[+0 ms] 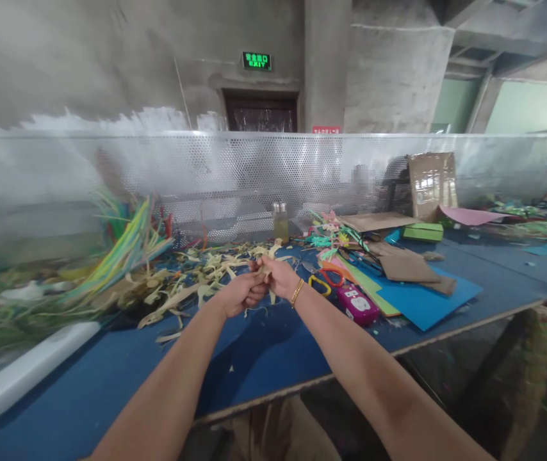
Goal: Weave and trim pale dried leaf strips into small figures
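A blue worktop (264, 358) runs along a perforated metal screen (235, 166). A glass jar (280, 223) stands near the screen. To the right lie a pink case (360, 303), orange-handled scissors (332, 276), a blue sheet (422, 298), brown cardboard (405, 266) and a green box (423, 232) — all close together. On the left is a bundle of coloured strips (124, 250). A green exit sign (257, 61) hangs on the concrete wall behind.

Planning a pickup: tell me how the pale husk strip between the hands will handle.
The husk strip probably flops: it droops below the right hand. Likely light and thin, like the curled scraps on the table; may tear.
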Demonstrator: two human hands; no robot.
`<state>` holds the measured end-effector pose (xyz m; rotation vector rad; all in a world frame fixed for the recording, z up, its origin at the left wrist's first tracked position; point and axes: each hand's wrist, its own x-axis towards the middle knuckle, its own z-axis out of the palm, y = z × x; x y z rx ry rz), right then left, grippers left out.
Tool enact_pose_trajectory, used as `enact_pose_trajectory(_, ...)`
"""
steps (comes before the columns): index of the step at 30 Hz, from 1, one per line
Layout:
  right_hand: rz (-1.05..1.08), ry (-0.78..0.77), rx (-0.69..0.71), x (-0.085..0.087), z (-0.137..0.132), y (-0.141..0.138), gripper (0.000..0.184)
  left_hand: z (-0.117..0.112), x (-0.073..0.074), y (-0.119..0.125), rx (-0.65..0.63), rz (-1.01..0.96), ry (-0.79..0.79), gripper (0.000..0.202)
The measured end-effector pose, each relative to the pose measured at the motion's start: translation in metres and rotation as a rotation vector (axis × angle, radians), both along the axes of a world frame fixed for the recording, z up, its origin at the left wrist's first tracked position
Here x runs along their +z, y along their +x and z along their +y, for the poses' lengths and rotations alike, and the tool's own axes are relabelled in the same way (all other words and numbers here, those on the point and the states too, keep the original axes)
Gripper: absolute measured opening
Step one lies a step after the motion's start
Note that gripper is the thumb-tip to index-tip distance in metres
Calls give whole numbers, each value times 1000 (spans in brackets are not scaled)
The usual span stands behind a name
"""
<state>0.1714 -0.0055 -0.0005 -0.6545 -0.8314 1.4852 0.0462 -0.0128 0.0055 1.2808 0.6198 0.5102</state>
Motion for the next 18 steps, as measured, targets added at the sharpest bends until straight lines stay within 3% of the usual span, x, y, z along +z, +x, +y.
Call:
enact_pose_trajectory(5,252,-42,-166,15,3,20,30,0,3,-6,-58,88,27,23)
enact_pose_trajectory(12,304,-5,-263,19,7,44,35,2,8,-14,-53,174,99,26)
enact_pose_trajectory(18,372,-75,-290,18,11,63,38,6,6,-22,-63,204,121,31)
